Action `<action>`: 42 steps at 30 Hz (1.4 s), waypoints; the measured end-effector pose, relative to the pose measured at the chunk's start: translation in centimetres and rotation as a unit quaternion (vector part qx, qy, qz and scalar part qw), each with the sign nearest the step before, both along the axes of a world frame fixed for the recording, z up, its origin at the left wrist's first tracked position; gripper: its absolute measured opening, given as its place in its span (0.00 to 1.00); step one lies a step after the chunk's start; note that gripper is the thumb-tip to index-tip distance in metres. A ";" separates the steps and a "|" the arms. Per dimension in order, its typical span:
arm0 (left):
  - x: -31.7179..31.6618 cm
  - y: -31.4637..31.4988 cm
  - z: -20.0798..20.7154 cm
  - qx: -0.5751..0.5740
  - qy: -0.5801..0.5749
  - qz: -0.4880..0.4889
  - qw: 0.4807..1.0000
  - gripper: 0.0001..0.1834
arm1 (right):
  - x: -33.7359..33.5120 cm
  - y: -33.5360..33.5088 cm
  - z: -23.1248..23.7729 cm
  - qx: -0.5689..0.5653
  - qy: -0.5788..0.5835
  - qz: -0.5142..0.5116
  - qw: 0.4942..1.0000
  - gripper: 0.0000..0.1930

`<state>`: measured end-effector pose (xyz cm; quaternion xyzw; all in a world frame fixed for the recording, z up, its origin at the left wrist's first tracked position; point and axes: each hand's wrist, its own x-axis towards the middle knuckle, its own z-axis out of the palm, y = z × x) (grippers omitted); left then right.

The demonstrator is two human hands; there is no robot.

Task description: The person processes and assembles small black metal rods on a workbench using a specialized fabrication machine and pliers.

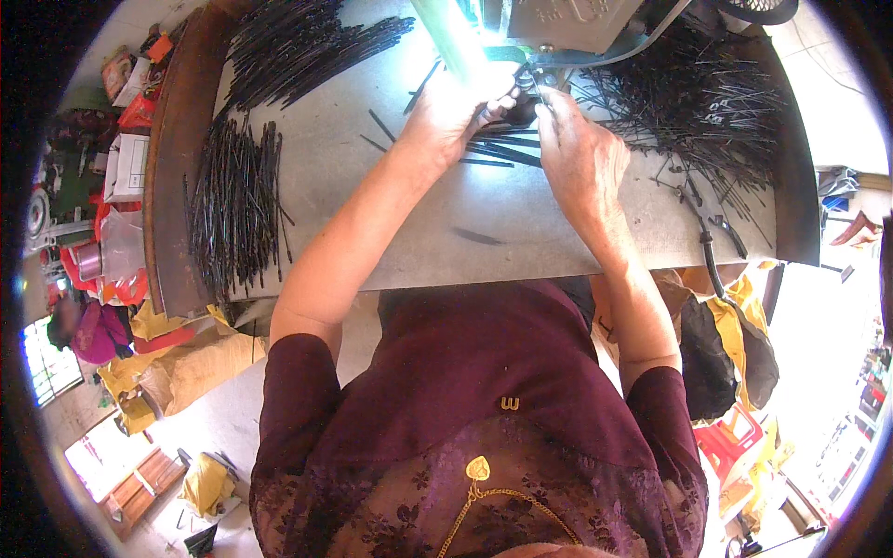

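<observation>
Right grip [584, 153] faces machine [577, 26] between black rod piles [702, 102].

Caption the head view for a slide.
Left hand and right hand close together at a machine, dark rods heaped on both sides of the grey table.

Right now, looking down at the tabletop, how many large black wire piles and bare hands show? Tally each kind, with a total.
Wire piles (upper-left pile, lower-left pile, right pile): 3
Hands (left hand, right hand): 2
Total: 5
</observation>
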<state>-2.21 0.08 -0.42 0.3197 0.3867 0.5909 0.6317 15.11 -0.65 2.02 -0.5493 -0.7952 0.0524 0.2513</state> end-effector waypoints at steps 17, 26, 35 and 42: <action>0.3 -0.6 1.3 0.040 0.198 0.015 0.979 0.14 | -0.4 0.9 -1.0 0.015 0.008 0.014 1.000 0.10; -0.9 0.8 -0.2 0.379 0.570 0.163 0.711 0.08 | 0.8 1.6 -1.3 -0.058 0.144 0.074 0.985 0.12; -0.6 -1.4 3.0 0.067 0.127 -0.103 0.984 0.07 | 1.4 -0.5 1.2 -0.136 0.180 0.132 0.965 0.15; 0.9 -4.5 3.3 0.081 0.216 -0.044 0.972 0.13 | 0.8 -2.2 -2.4 -0.382 0.828 -0.023 0.410 0.08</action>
